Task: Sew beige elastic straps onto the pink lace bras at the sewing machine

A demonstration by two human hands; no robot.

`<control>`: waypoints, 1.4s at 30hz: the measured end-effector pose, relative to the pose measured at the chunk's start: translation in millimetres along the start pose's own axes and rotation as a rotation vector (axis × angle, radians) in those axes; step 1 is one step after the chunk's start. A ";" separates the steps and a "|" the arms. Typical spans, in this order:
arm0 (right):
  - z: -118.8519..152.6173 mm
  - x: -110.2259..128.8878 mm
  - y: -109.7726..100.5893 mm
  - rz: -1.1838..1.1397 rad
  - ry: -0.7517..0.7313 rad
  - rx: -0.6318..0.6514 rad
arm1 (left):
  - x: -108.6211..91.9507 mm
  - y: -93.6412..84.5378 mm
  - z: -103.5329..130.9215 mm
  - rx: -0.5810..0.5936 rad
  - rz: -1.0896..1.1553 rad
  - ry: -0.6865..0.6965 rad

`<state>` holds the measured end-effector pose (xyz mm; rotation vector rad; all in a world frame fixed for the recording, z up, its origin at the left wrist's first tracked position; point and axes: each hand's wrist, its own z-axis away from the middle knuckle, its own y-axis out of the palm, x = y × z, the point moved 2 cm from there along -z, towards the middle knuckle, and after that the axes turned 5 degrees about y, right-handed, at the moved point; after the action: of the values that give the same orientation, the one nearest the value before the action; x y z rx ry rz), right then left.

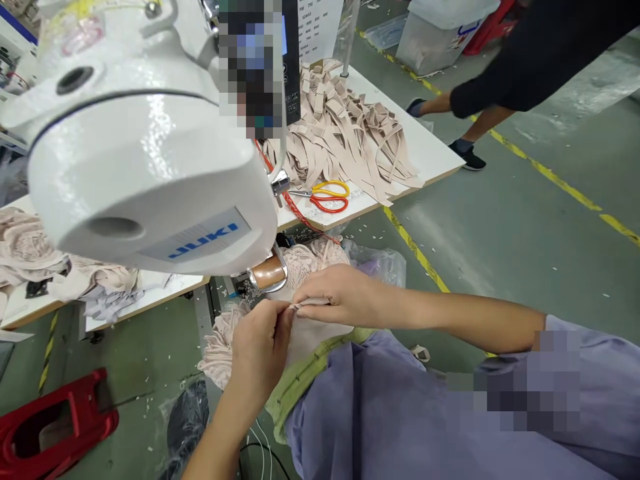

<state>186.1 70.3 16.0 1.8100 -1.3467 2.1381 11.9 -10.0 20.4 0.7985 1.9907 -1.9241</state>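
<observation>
Sewing floor, green-grey floor (505,267) w/ yellow tape (550,180) lines, scraps scattered abt. White table (440,167) behind the machine, w/ big heap of beige straps (345,140) on it; scissors (330,197), 1 yellow + 1 red handle, nr the front edge. 2nd tabletop on the left w/ more beige lace pcs (30,247). Red plastic stool (90,413) bottom left. Clear lidded bin (425,40) at back, person in dark clothes (505,60) nr it, legs only in view.

Brand: blue "JUKI" on plate (200,237), front of white sewing machine (150,167). Printed sheet (320,27) beside the dark panel (291,73): can make out "70E", "75E" up top, rest too small/blurred. Panel screen mostly pixelated.

Beige cloth (317,333) is in front of the machine head, over the lap, lace part just beside the metal guard (270,273). L hand (260,343) + R hand (345,293) both on it: thumb/finger tips closed in a pinch, no visible gap, tips meeting at a cloth edge.
</observation>
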 end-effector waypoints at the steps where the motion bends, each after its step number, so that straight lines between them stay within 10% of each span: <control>1: 0.5 0.7 1.6 0.017 -0.031 -0.063 | -1.2 1.5 0.6 -0.044 -0.033 -0.013; 8: -28.0 -1.3 -2.5 -0.001 -0.041 -0.177 | 2.5 7.9 -0.3 -0.270 0.050 -0.139; 12: -57.6 -1.5 -15.8 0.079 0.078 -0.046 | 27.5 2.7 -1.3 -0.409 -0.284 0.122; 16: -69.1 2.7 -23.1 0.176 0.106 0.012 | 54.5 -0.8 -1.8 -0.367 -0.457 0.459; 21: -61.7 -1.8 -18.1 0.232 0.066 -0.017 | 54.3 -1.2 -5.8 -0.314 -0.583 0.474; 26: -40.4 -15.6 3.7 0.387 -0.140 -0.461 | 30.5 -1.8 -8.7 -0.216 -0.662 0.250; 30: -35.2 -18.9 14.3 0.449 -0.174 -0.631 | 43.9 -14.3 -13.9 -0.156 -0.646 0.369; 35: -34.6 -20.7 15.7 0.269 -0.101 -0.486 | 71.6 -23.9 -24.7 -0.003 -0.652 0.614; 42: -25.2 -39.2 33.2 -0.188 0.116 -0.436 | 37.6 -10.7 -23.8 -0.181 -0.695 0.443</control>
<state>161.4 84.0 -33.7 1.5463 -1.4123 1.6657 -20.2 21.3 11.1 0.5567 2.9733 -1.9549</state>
